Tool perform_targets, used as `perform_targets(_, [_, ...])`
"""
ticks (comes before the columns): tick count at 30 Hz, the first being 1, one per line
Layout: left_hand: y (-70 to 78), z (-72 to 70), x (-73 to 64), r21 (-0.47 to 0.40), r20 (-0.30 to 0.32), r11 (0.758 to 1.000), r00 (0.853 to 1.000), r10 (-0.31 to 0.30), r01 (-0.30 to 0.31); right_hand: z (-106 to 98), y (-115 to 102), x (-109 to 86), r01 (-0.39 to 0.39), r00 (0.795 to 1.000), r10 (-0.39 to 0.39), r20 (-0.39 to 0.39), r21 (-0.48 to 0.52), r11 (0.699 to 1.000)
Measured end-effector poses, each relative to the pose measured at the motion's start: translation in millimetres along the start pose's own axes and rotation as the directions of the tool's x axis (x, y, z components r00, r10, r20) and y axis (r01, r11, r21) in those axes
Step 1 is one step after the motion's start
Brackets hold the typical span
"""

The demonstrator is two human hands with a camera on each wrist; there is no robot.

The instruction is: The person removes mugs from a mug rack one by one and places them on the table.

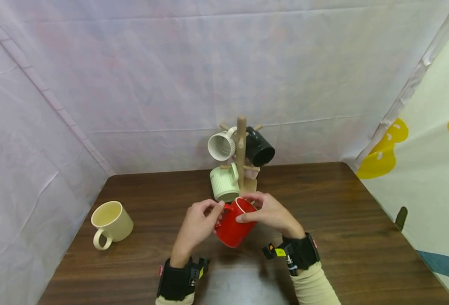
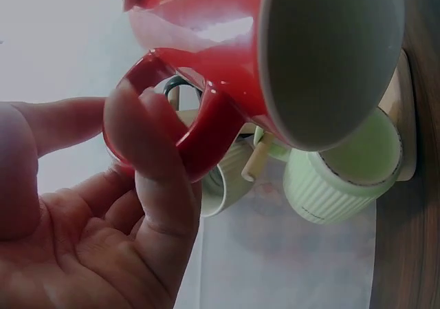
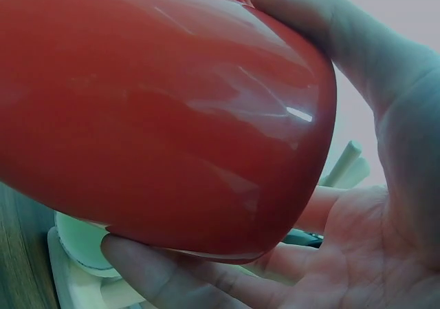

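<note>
Over the table in the head view, both hands hold a glossy red mug, tilted and base-up. Its white inside faces downward and shows in the left wrist view. My left hand pinches the mug's handle between thumb and fingers. Around the base end of the mug's body wraps my right hand, its thumb on the near side and fingers on the far side. Just behind the red mug stands a wooden mug tree, with a light green ribbed mug low on its left.
A white ribbed mug and a black mug hang higher on the tree. Partly hidden behind the post is a pale pinkish mug. A cream-yellow mug stands upright at the left of the brown wooden table. White cloth walls rise behind it.
</note>
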State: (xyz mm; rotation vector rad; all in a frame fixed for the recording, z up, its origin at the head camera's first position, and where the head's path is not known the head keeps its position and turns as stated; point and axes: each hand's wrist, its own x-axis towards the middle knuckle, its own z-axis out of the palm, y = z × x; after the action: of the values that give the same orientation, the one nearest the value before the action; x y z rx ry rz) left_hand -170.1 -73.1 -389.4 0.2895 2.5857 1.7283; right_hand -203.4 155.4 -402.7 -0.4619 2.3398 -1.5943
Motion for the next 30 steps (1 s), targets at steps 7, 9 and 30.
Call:
perform_targets(7, [-0.2, 0.4, -0.9, 0.043, -0.03, 0.999, 1.0, 0.009, -0.008, 2, -5, -1.2, -0.044, 0.999, 0.044, -0.022, -0.019, 0.999])
perform_targets(9, [-0.7, 0.5, -1.3, 0.064, -0.046, 0.998, 0.999, 0.014, -0.011, 3, -5, -1.5, -0.044, 0.999, 0.044, -0.018, -0.019, 0.999])
perform_targets(30, [-2.9, 0.3, -2.0, 0.151, -0.099, 0.986, 0.994, -0.055, 0.07, 11, -11, -2.0, -0.03, 0.999, 0.03, -0.015, -0.023, 0.999])
